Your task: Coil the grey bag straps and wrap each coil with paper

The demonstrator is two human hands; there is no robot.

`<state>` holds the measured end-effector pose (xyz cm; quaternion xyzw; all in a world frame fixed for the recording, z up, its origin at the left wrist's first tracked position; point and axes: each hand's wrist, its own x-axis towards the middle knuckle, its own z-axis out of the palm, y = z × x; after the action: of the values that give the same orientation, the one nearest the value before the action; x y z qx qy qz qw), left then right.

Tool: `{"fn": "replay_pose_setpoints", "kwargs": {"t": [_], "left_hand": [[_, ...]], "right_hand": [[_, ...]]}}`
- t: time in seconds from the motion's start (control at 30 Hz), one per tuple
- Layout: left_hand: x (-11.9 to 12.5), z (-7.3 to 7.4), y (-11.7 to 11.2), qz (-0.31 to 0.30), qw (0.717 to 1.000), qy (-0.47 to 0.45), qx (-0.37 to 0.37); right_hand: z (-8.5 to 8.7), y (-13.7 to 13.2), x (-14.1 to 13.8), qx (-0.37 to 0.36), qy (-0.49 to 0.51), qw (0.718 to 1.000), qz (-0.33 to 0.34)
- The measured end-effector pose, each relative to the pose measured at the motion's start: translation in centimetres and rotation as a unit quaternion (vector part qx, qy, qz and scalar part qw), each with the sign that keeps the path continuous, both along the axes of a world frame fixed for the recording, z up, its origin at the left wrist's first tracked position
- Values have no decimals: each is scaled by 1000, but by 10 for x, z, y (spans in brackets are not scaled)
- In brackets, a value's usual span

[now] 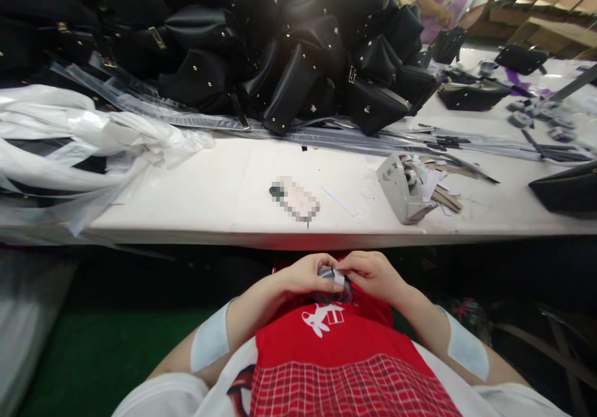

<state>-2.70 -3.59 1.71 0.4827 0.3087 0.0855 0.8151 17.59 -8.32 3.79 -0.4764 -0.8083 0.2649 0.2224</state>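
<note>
Low over the lap, in front of the red apron (326,348), my left hand (308,277) is closed around a small dark grey bundle (325,272) in clear plastic; its exact kind is hard to make out. A short white strip (339,277) shows on the bundle beside my left thumb. My right hand (373,274) meets it from the other side, thumb and forefinger pinched at the strip's edge. Its other fingers are curled in. Both hands are below the front edge of the white table (242,174).
A blurred-out phone-shaped item (296,199), a thin white strip (339,200) and a grey tape dispenser (401,190) with paper scraps lie on the table. Black bags (298,87) are heaped behind. White plastic wrapping (84,124) lies left. Another person (448,0) stands at the far right.
</note>
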Motion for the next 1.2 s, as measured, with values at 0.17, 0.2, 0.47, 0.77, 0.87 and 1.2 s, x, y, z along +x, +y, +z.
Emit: {"fn": "replay_pose_setpoints", "kwargs": {"t": [0.17,0.2,0.47,0.77,0.87,1.2], "left_hand": [[6,2,4,109,984,-42,-132],[8,4,5,117,984,-36,-133],[25,8,5,105,991,-26,-81],[30,17,3,40,976,61,208],[33,16,3,77,985,40,148],[38,12,9,181,983,6,0]], "right_hand": [[6,-17,6,150,-170,973,53],[6,-18,7,170,-173,969,47],[9,-15,16,162,-89,983,-23],[16,-1,20,-32,6,998,-55],[17,-6,23,79,-84,993,-15],[10,-28,17,213,-178,961,-8]]}}
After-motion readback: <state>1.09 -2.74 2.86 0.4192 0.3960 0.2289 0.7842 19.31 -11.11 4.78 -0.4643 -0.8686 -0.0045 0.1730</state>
